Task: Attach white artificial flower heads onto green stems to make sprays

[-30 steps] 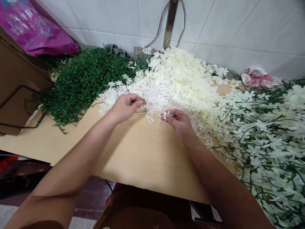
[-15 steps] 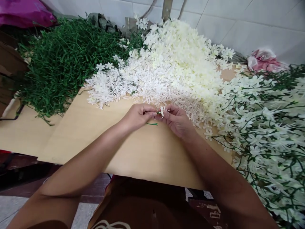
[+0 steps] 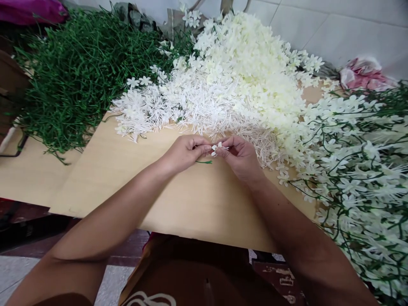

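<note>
Over the tan board, my two hands meet at fingertip height. My left hand [image 3: 190, 152] is closed in a pinch on a green plastic stem [image 3: 204, 162], whose tip pokes out below the fingers. Between the fingertips sits a small white artificial flower [image 3: 216, 149], its petals facing up. My right hand [image 3: 242, 157] pinches that flower with thumb and forefinger, and thin white stamen strands stick out beside the thumb. How far the stem goes into the flower is hidden by the fingers.
A heap of green stems [image 3: 86, 76] lies at the left. White stamen pieces [image 3: 204, 97] and cream blossoms [image 3: 255, 72] are piled at the back. Stemmed white flowers [image 3: 357, 182] cover the right side. The board [image 3: 191, 208] ends near my body; a tiled wall [image 3: 357, 38] stands behind.
The white flower has turned so its petals show more openly, and the right fingers have shifted slightly on it. The whole view has tilted down a little.
</note>
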Available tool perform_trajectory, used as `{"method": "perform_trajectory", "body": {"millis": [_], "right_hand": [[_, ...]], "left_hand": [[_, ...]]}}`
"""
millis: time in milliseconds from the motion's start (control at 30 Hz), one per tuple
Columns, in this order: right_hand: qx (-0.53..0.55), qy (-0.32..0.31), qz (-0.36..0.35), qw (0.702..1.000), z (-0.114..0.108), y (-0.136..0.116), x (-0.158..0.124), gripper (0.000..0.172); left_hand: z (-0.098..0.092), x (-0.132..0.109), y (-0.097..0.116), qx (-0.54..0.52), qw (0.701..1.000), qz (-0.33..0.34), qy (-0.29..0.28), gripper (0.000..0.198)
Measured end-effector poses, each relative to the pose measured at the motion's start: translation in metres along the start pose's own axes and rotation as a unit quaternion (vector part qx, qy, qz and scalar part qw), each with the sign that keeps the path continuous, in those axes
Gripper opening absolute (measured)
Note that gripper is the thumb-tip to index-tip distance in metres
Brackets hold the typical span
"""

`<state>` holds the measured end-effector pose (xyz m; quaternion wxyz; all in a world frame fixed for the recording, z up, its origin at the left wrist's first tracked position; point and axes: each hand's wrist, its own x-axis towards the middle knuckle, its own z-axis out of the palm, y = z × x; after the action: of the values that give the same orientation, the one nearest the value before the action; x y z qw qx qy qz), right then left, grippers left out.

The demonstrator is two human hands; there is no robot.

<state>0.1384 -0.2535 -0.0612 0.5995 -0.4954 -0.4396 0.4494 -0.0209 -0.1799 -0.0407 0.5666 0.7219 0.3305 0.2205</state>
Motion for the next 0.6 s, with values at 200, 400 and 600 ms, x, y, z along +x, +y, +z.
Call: {"method": "perform_trajectory", "body": {"millis": [200, 400, 600], "right_hand": [[-0.042, -0.016, -0.015, 0.999, 0.0031, 0.0047, -0.0047, 0.035], [-0.04, -0.027, 0.02, 0.999, 0.0073, 0.0066, -0.0088, 0.036], [-0.026, -0.042, 0.016, 0.999, 0.0087, 0.0096, -0.0089, 0.037]], "left_hand": [[0.0004, -0.0026, -0.0044, -0.024, 0.998, -0.027, -0.049, 0.023], [-0.0021, -0.0025, -0.0044, -0.025, 0.996, -0.048, -0.077, 0.02], [-0.005, -0.0009, -0.0028, -0.026, 0.993, -0.054, -0.1, 0.017]]}}
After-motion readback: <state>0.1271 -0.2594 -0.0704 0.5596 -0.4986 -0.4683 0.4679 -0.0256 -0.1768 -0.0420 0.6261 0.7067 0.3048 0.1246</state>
